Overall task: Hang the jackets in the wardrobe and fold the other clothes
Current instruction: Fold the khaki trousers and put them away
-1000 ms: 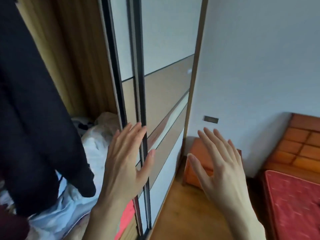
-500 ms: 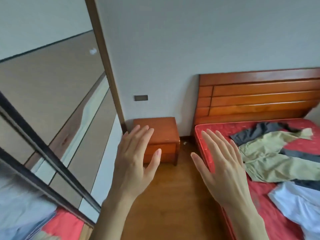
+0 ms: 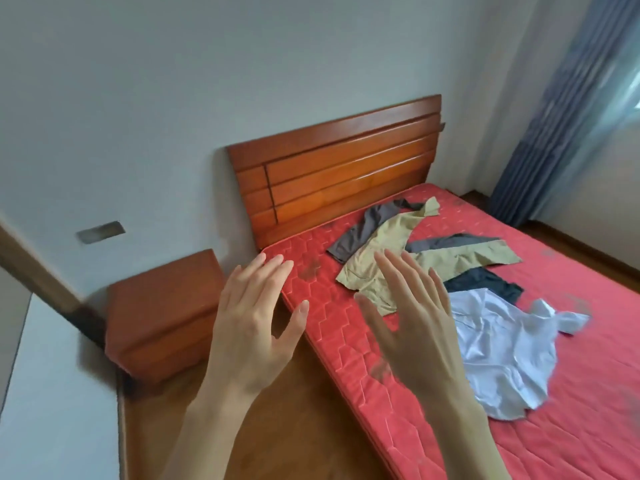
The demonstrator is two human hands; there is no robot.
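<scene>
Wardrobe gone, mattress edge (image 3: 346,358) nearer.

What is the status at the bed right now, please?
Left hand and right hand open, empty. Khaki shirt, white shirt, dark garments unfolded on red mattress. Nothing in the way.

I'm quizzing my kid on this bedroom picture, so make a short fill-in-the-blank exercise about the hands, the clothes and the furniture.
1. Both hands, left and right, hold ____.
2. The clothes lie on a mattress coloured ____.
3. The garment nearest the camera is the ____ shirt.
4. The nightstand stands beside the bed, below the wooden ____.

Missing words: nothing; red; white; headboard
</scene>
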